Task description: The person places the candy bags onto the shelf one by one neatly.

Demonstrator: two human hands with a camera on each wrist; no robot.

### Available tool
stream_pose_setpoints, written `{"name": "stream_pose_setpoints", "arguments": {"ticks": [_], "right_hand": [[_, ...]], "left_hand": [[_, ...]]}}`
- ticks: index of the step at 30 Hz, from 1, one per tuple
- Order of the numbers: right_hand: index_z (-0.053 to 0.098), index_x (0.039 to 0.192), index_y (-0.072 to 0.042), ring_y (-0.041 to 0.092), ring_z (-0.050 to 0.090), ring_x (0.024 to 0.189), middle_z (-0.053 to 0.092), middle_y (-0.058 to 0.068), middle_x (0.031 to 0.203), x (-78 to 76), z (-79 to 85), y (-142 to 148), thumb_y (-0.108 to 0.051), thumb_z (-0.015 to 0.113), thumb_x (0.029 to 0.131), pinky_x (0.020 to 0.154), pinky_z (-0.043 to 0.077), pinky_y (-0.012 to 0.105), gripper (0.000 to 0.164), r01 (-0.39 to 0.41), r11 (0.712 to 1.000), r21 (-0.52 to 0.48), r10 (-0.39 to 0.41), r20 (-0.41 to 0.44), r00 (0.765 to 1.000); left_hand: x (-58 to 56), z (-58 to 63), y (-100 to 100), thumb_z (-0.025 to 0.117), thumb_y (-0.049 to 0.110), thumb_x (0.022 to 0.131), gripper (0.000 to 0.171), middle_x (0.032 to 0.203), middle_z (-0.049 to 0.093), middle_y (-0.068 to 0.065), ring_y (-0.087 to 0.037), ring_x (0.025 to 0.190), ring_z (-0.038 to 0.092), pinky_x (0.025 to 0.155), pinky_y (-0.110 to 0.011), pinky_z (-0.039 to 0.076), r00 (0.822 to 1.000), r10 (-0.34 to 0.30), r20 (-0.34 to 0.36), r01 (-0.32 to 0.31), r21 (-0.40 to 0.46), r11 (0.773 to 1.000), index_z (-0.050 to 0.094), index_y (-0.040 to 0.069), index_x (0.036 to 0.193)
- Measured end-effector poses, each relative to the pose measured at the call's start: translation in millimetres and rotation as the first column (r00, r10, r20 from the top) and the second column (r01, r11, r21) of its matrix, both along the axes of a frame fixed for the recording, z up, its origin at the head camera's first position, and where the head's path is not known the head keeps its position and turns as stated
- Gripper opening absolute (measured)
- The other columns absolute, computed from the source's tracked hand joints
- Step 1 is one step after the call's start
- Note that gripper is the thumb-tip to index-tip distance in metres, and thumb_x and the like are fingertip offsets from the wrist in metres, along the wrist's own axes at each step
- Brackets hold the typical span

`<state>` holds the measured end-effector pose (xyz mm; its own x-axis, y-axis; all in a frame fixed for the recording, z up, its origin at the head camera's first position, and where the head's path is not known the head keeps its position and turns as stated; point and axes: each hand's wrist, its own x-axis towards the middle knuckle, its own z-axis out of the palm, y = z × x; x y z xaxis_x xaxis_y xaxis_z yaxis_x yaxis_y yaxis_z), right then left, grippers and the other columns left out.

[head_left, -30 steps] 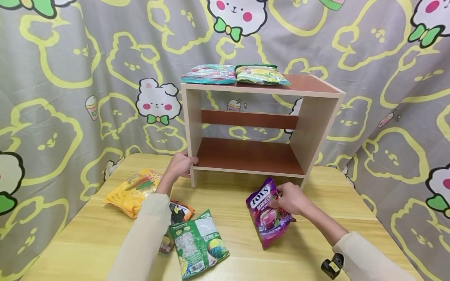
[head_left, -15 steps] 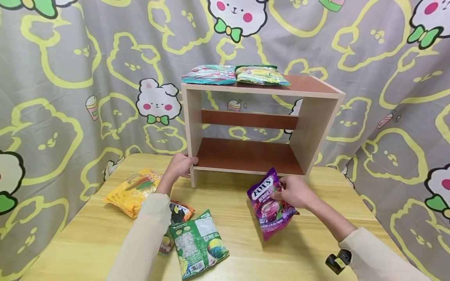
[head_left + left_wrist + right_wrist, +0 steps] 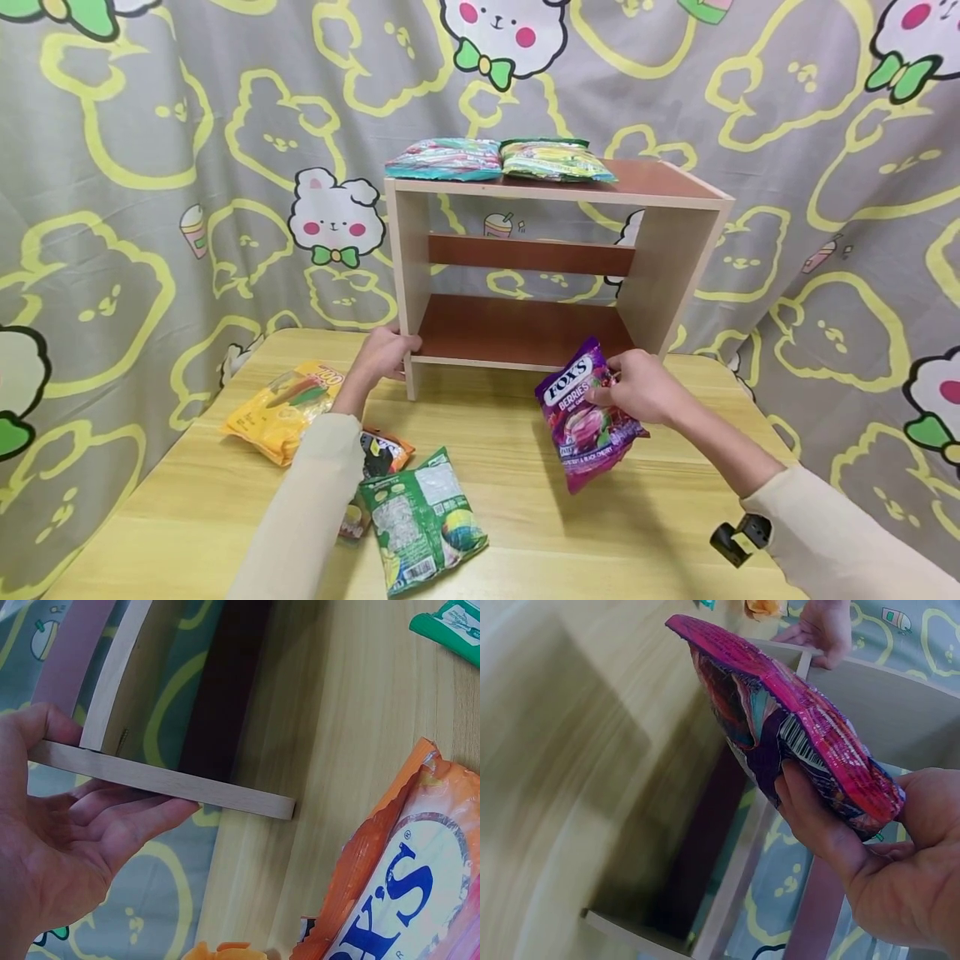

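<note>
My right hand (image 3: pixel 643 388) pinches a purple Fox's Berries candy bag (image 3: pixel 588 417) by its right side, thumb across the front and fingers behind. The bag hangs tilted before the lower front edge of a small wooden shelf unit (image 3: pixel 525 364). In the right wrist view the candy bag (image 3: pixel 810 735) shows its pink edge and a barcode. My left hand (image 3: pixel 381 357) grips the left side panel of the shelf near the lower board. Seen from the left wrist, the thumb of the left hand (image 3: pixel 75 817) lies on one side of the panel (image 3: pixel 172 780), the fingers on the other.
Two candy bags, one teal (image 3: pixel 446 160) and one yellow-green (image 3: pixel 557 160), lie on the shelf's top. A yellow bag (image 3: pixel 288 408), a green bag (image 3: pixel 427 521) and a partly hidden orange bag (image 3: pixel 386 450) lie on the table (image 3: pixel 525 550) at left. A patterned curtain (image 3: pixel 225 167) stands behind.
My right hand has lifted the purple candy bag up and slightly right, toward the lower board of the shelf. The left hand stays on the side panel.
</note>
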<state>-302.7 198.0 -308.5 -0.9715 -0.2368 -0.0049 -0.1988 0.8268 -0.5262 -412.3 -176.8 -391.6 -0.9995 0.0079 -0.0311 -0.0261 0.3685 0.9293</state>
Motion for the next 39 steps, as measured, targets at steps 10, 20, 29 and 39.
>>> {"name": "stream_pose_setpoints", "arguments": {"ticks": [10,20,29,39], "right_hand": [[0.062,0.108,0.008,0.018,0.061,0.064,0.066,0.01,0.079,1.4,39.7,4.1,-0.029,0.068,0.087,0.06,0.054,0.03,0.043,0.021,1.0,-0.021,-0.02,0.059,0.998],[0.066,0.103,0.006,0.018,0.061,0.065,0.067,0.008,0.076,0.1,76.2,1.2,-0.031,0.066,0.088,0.061,0.052,0.03,0.04,0.029,0.999,0.024,-0.03,0.055,0.998],[0.063,0.112,0.006,0.018,0.062,0.066,0.068,0.007,0.077,-0.9,109.7,8.9,-0.039,0.063,0.09,0.061,0.051,0.031,0.05,0.059,0.998,-0.002,-0.059,0.055,0.997],[0.063,0.117,0.001,0.02,0.062,0.067,0.068,0.006,0.074,0.7,151.6,13.7,-0.055,0.063,0.084,0.061,0.045,0.034,0.065,0.106,0.994,-0.029,-0.105,0.037,0.994]], "left_hand": [[-1.8,-0.5,-0.3,0.06,0.025,0.084,0.046,0.112,0.06,-0.021,-0.038,0.097,0.063,0.062,-0.042,0.058,1.0,0.0,-0.005,0.0,-0.002,1.0,0.055,0.007,0.126],[-0.1,-1.4,-2.3,0.06,0.027,0.084,0.047,0.113,0.06,-0.019,-0.038,0.098,0.063,0.065,-0.043,0.058,1.0,0.005,-0.001,-0.005,-0.004,1.0,0.055,0.009,0.127],[-2.9,-1.7,-2.1,0.06,0.027,0.084,0.045,0.111,0.061,-0.019,-0.034,0.093,0.064,0.064,-0.042,0.058,1.0,0.004,0.011,-0.004,-0.006,1.0,0.056,0.008,0.125],[-3.2,-2.0,-1.2,0.06,0.028,0.085,0.048,0.114,0.059,-0.019,-0.034,0.097,0.063,0.065,-0.043,0.058,1.0,0.002,0.015,-0.002,-0.009,1.0,0.053,0.009,0.128]]}}
